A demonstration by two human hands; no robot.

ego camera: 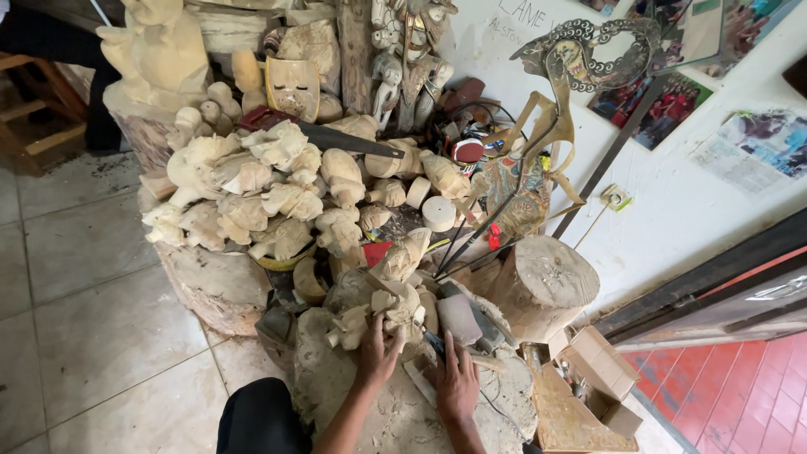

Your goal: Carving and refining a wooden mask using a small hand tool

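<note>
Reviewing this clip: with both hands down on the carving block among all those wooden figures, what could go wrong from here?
The left hand grips a pale wooden carving, while the right hand rests by a blue-handled tool; a slip might nick fingers. The heaped unfinished carvings above look loosely stacked and could tumble. Wood chips cover the block, so footing for the piece seems unsteady.

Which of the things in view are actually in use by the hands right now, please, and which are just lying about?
In use:
left hand gripping the unfinished wooden carving
right hand by the blue-handled tool
carving stump

Lying about:
pile of pale carvings
handsaw
wooden mask
shadow puppet
round log
cardboard box
</note>
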